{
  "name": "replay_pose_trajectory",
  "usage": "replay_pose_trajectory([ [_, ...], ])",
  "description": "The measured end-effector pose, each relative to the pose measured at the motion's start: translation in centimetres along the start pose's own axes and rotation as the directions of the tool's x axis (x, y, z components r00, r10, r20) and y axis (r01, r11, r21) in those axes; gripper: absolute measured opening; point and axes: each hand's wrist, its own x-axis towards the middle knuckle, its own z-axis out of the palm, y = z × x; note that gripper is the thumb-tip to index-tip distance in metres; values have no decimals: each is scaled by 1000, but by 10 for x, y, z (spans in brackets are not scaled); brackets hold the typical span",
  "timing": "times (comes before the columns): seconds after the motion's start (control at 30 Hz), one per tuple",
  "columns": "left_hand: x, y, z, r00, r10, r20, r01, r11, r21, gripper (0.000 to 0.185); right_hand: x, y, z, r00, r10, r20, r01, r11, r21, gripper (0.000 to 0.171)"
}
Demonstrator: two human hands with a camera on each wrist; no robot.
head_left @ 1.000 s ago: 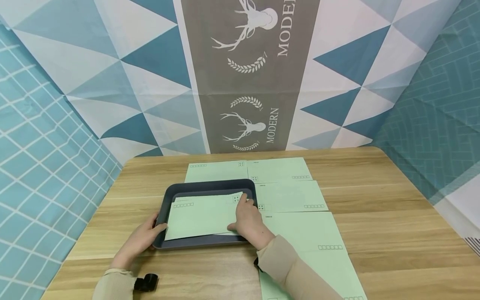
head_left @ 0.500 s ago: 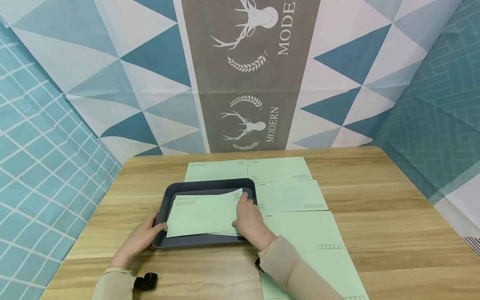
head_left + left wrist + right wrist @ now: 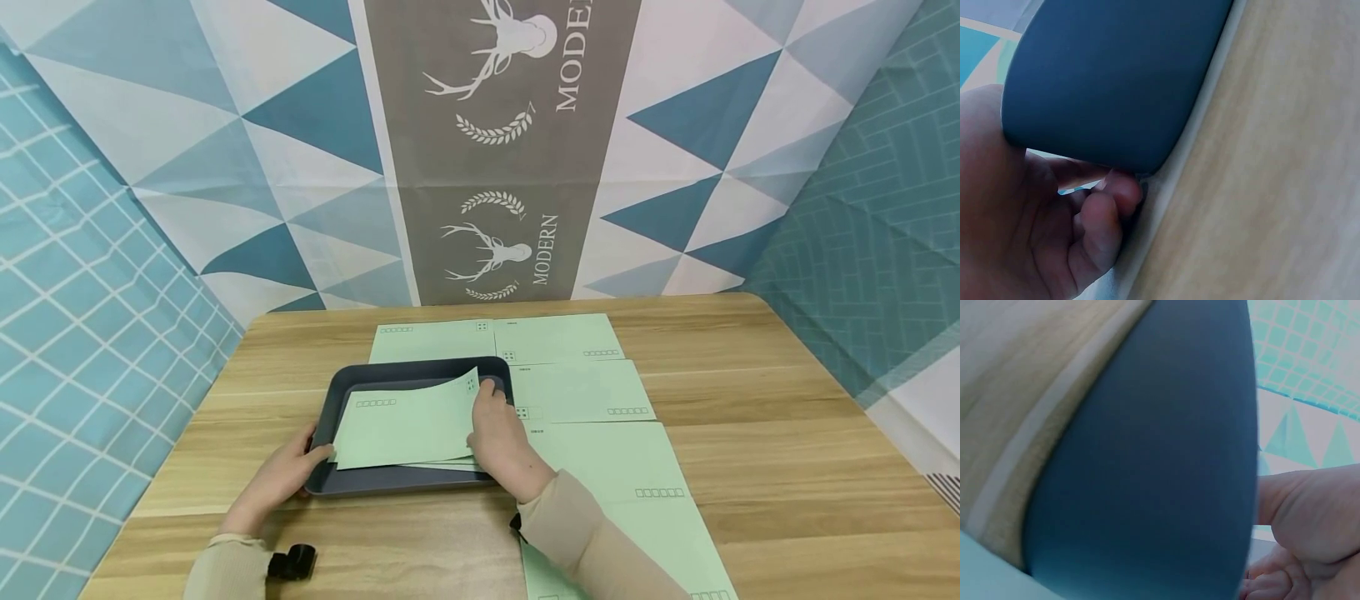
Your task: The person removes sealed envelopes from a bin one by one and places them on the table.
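A dark grey tray [image 3: 416, 483] lies on the table in the head view. My left hand [image 3: 281, 477] grips its left side, thumb over the rim and fingers outside; the left wrist view shows those fingers curled below the tray wall [image 3: 1116, 75]. Inside the tray, my right hand [image 3: 504, 442] pinches the right end of a pale green envelope [image 3: 408, 427]. That end is raised and bent upward, while the left end stays low near my left thumb. More green envelopes [image 3: 450, 466] lie beneath it. In the right wrist view the tray wall hides my right fingertips.
Green envelopes lie on the wooden table behind the tray [image 3: 431, 340], at back right [image 3: 558, 338], and down its right side [image 3: 581, 392], some under my right forearm [image 3: 585, 533]. A patterned cloth [image 3: 495, 167] hangs behind the table's back edge.
The right end of the top envelope has risen and bent up, and the envelope has shifted slightly away from me. Edges of the envelopes beneath show more. My left hand and the tray have stayed put.
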Motion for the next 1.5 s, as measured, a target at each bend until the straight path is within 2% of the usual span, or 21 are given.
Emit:
replay_pose_trajectory([
  [0.2, 0, 0, 0, 1000, -2, 3, 2, 1000, 2, 65, -4, -4, -8, 1000, -25, 17, 25, 1000, 6, 55],
  [0.47, 1, -1, 0, 1000, 4, 5, -4, 1000, -8, 65, -10, -9, -17, 996, -84, -18, 85, 995, 48, 36],
  [0.67, 1, -2, 0, 1000, 9, 3, -9, 1000, 1, 64, -12, -8, -21, 994, -109, -23, 110, 992, 59, 35],
  [0.77, 1, -1, 0, 1000, 16, 1, -16, 1000, 16, 65, -12, -5, -23, 993, -114, 5, 113, 988, 102, 34],
  [1.03, 1, -2, 0, 1000, 4, -2, -4, 1000, 1, 64, -12, 5, -32, 988, -86, 131, 37, 940, 340, 41],
  [1.3, 1, -2, 0, 1000, 14, -2, -14, 1000, 8, 64, -10, 17, -33, 987, -106, 124, 46, 908, 415, 38],
  [1.5, 1, -3, 0, 1000, 19, -3, -19, 999, 33, 64, -10, 26, -34, 987, -82, 141, 6, 883, 470, 39],
])
